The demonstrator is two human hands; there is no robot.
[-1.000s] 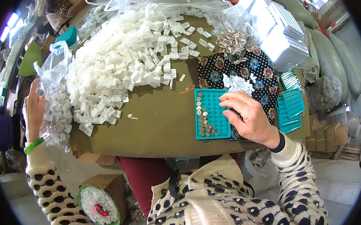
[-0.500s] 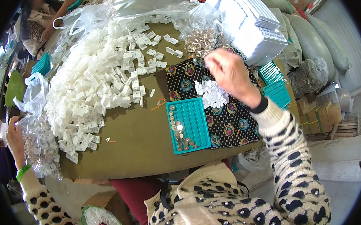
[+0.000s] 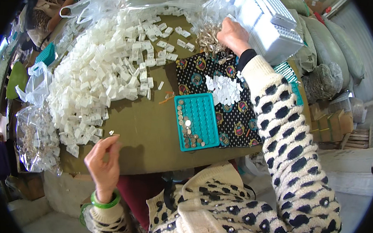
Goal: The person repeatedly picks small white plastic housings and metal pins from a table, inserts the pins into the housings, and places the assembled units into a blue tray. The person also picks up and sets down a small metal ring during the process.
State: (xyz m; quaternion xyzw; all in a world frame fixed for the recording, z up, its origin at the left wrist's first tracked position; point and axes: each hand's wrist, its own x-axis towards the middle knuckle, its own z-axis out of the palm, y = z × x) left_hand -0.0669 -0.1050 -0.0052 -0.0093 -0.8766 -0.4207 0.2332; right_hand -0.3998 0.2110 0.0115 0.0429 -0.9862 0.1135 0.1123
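Observation:
Over the heap of small shiny metal pieces (image 3: 210, 39) at the back, my right hand (image 3: 234, 34) is closed with its fingers curled; whatever they grip is hidden. My left hand (image 3: 104, 162), a green bangle on its wrist, hovers by the table's front edge with fingertips pinched together. Its contents are too small to make out; a tiny piece (image 3: 112, 133) shows just past the fingertips. Between the hands lies a teal tray (image 3: 203, 122) with round hollows, several small round metal pieces along its left and near sides. White small tags (image 3: 224, 89) are piled beside it on a black patterned cloth (image 3: 239, 129).
A large mound of small white plastic boxes (image 3: 94, 75) covers the table's left half. A clear bag of metal pieces (image 3: 38, 136) hangs at the left edge. White stacked trays (image 3: 268, 31) stand at the back right, near filled sacks (image 3: 325, 44). Another person sits at far left.
My left hand has come from the clear bag at the left to the table's front edge. My right hand has moved from above the tags back to the metal heap.

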